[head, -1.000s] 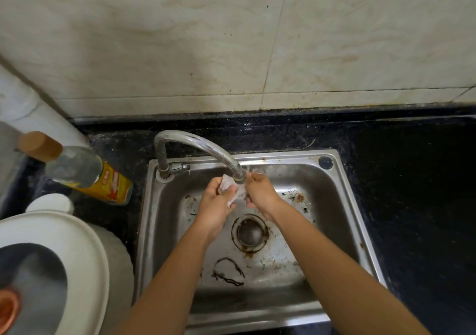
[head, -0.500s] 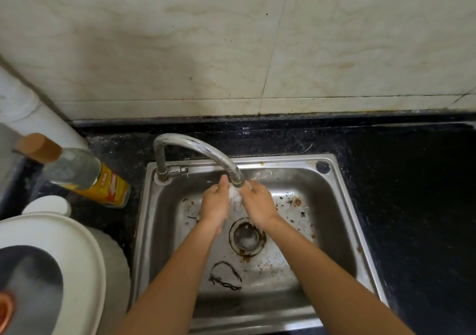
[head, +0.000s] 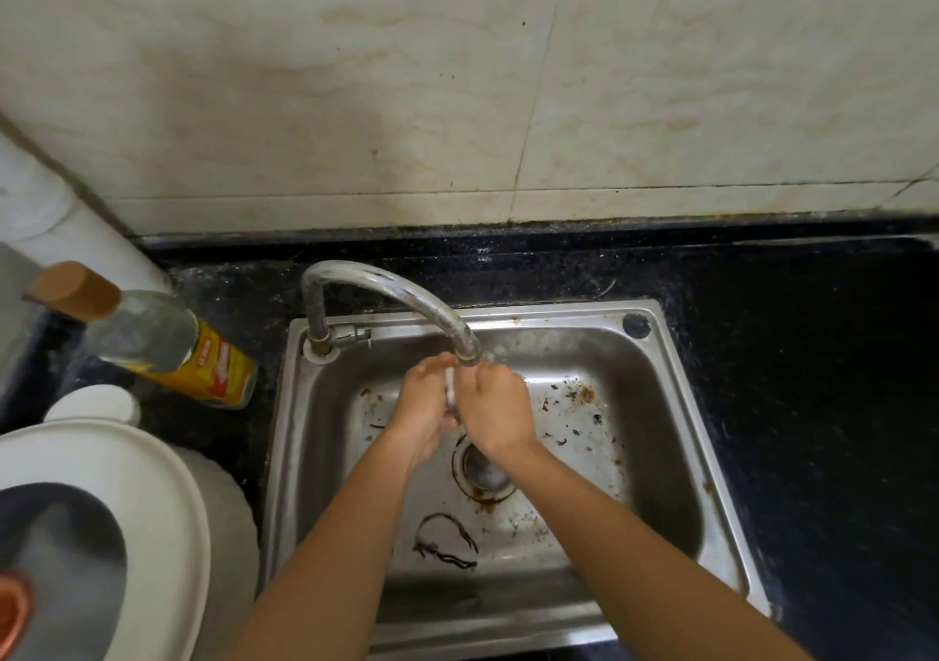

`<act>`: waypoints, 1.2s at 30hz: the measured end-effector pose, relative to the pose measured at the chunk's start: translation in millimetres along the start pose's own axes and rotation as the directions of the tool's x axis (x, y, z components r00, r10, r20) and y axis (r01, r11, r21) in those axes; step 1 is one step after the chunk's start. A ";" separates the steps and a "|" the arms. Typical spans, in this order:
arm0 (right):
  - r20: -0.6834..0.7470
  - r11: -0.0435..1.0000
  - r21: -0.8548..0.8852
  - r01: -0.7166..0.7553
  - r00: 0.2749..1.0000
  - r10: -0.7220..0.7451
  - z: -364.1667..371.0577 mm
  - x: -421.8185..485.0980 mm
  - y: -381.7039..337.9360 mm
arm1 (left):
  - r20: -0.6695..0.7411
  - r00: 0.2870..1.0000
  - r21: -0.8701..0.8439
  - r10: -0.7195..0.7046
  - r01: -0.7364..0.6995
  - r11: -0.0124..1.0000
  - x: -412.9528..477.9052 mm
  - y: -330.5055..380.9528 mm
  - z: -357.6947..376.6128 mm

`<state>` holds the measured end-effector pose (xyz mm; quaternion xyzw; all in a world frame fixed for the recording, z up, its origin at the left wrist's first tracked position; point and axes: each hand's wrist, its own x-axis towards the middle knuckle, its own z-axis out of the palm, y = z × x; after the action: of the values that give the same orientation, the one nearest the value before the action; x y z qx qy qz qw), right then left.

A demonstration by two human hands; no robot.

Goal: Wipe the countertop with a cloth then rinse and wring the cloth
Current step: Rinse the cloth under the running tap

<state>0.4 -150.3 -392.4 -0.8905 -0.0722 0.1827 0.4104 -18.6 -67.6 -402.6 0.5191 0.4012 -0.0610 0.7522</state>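
White cloth (head: 450, 390) is clamped between curled fingers (head: 434, 364) of both hands, so only a thin sliver of it can be seen, right under the faucet (head: 391, 290) spout. Left hand (head: 424, 416) and right hand (head: 492, 406) are pressed together, held just above the drain (head: 481, 475) of a pretty stained steel sink (head: 599, 350). Black countertop (head: 792, 365) is wrapped around the basin. A yellow-labelled bottle (head: 167, 350) is parked on the left, near a white lid (head: 152, 482).
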 end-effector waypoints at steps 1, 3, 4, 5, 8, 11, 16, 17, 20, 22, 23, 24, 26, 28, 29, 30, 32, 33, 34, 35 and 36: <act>0.017 1.000 0.011 -0.017 1.000 0.017 2.6 -1.5 1.4 | -0.015 1.000 0.012 0.005 -0.005 1.000 0.5 -0.3 -0.3; 0.052 0.992 0.041 -0.115 0.992 0.113 3.1 6.7 7.1 | 0.001 0.999 0.071 0.035 -0.035 0.997 -2.1 0.3 1.1; 0.073 0.983 0.062 -0.173 0.983 0.168 0.6 13.4 8.8 | 0.024 0.998 0.073 0.053 -0.055 0.996 -3.5 0.2 1.7; 0.089 0.972 0.088 -0.219 0.973 0.211 -3.5 19.4 9.9 | 0.041 0.997 0.056 0.059 -0.061 0.997 -5.7 0.1 1.7; 0.138 0.958 0.177 -0.224 0.970 0.201 -12.6 24.8 8.2 | 0.012 0.996 0.122 0.094 -0.094 0.988 -6.0 -4.0 -0.6; 0.173 0.959 0.256 -0.122 0.982 0.079 -11.6 9.7 1.1 | -0.120 0.975 0.262 0.187 -0.150 0.953 -1.7 -6.4 -1.1; 0.197 0.936 0.330 -0.122 0.979 0.058 -6.0 0.0 -3.0 | -0.186 0.978 0.090 0.090 -0.075 0.993 -5.4 -3.2 9.8; 0.193 0.937 0.324 -0.128 0.979 0.067 -6.3 0.4 -3.7 | -0.194 0.979 0.037 0.059 -0.053 0.998 -6.0 -4.1 10.9; 0.174 0.948 0.276 -0.158 0.978 0.112 -7.0 3.6 -5.5 | -0.209 0.977 0.042 0.034 -0.025 0.999 -4.2 -8.5 10.8; 0.180 0.960 0.219 -0.175 0.974 0.136 -9.5 7.2 -5.6 | -0.214 0.975 0.137 0.067 -0.038 0.990 -4.4 -10.4 9.7; 0.175 0.969 0.170 -0.180 0.973 0.150 -11.1 9.8 -5.6 | -0.205 0.974 0.178 0.092 -0.055 0.983 -5.1 -11.0 8.4; 0.166 0.977 0.112 -0.184 0.972 0.164 -12.7 13.1 -5.1 | -0.183 0.977 0.205 0.107 -0.068 0.976 -6.5 -11.1 6.8; 0.147 0.979 0.039 -0.198 0.971 0.190 -15.8 17.6 -5.4 | -0.101 0.989 0.237 0.105 -0.079 0.968 -9.1 -11.5 1.2; 0.173 0.975 0.052 -0.218 0.963 0.206 -17.6 20.4 -6.6 | -0.031 0.996 0.273 0.084 -0.072 0.959 -10.8 -10.3 -5.8; 0.209 0.970 0.084 -0.230 0.955 0.208 -18.4 21.2 -6.9 | -0.015 0.996 0.286 0.088 -0.080 0.955 -11.9 -8.9 -9.5; 0.251 0.961 0.129 -0.244 0.946 0.206 -18.7 21.7 -7.1 | -0.011 0.995 0.281 0.103 -0.096 0.955 -12.6 -7.0 -13.3; 0.321 0.935 0.220 -0.280 0.925 0.202 -18.4 21.3 -4.8 | -0.008 0.985 0.309 0.172 -0.162 0.937 -8.8 -5.0 -23.3; 0.340 0.919 0.256 -0.301 0.918 0.206 -17.8 20.6 -2.6 | -0.002 0.976 0.367 0.216 -0.200 0.908 -6.5 -4.1 -28.8; 0.347 0.901 0.292 -0.319 0.914 0.211 -17.3 19.5 -0.7 | 0.000 0.966 0.408 0.257 -0.235 0.882 -4.4 -3.3 -34.1; 0.345 0.879 0.337 -0.338 0.913 0.218 -17.5 18.3 0.3 | -0.015 0.958 0.432 0.287 -0.253 0.866 -1.9 -2.2 -38.5; 0.344 0.849 0.390 -0.356 0.912 0.224 -18.2 17.0 0.0 | -0.049 0.948 0.431 0.314 -0.264 0.863 -0.1 -0.9 -42.1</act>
<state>23.1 -158.4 -386.1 -0.7374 0.0496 0.3814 0.5552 -41.9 -33.0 -409.1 0.7253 0.3399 -0.0015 0.5987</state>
